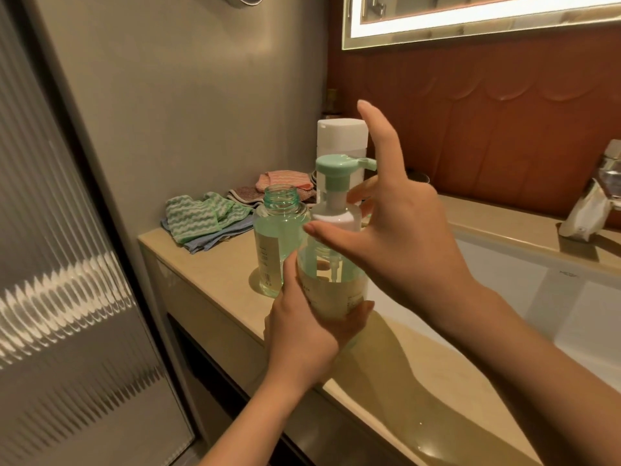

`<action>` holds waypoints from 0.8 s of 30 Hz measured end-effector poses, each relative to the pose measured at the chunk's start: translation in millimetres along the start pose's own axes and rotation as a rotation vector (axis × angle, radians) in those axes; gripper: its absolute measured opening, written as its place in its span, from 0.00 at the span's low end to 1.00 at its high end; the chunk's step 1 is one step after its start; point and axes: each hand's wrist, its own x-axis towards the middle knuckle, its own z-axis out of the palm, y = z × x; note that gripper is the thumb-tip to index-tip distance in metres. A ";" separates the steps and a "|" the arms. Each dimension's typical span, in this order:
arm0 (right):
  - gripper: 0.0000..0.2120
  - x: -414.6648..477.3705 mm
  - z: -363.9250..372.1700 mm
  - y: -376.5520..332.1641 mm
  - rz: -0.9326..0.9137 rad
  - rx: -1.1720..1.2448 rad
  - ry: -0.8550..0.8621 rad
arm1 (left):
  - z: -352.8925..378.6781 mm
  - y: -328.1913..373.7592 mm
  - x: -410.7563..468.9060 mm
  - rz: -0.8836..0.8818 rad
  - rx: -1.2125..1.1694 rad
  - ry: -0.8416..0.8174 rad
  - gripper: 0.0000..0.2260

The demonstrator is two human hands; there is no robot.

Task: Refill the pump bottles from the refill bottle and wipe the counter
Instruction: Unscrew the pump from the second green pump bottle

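Fingers of right hand (pixel 400 237) splay beside pump bottle (pixel 332 264)

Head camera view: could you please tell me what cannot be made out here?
- White flip-cap refill bottle: lower body hidden behind the green-pump clear bottle and right hand.
- Open-necked clear green bottle: label print too small.
- Chrome tap: cut off by the right edge.

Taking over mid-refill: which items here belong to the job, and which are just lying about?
Job:
- pump bottle, held by left hand
- open bottle
- white bottle
- cloths
- counter

Lying about:
- tap
- mirror
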 end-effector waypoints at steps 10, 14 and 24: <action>0.41 11.6 -15.2 9.1 0.076 0.348 0.037 | -1.1 1.4 -1.6 -0.002 0.037 -0.011 0.43; 0.39 18.3 -22.4 18.4 0.141 0.422 0.124 | -2.5 3.2 -1.3 -0.012 0.062 -0.027 0.40; 0.25 25.4 -30.0 45.8 0.486 0.855 0.339 | -4.9 7.2 -1.9 -0.015 0.035 -0.039 0.36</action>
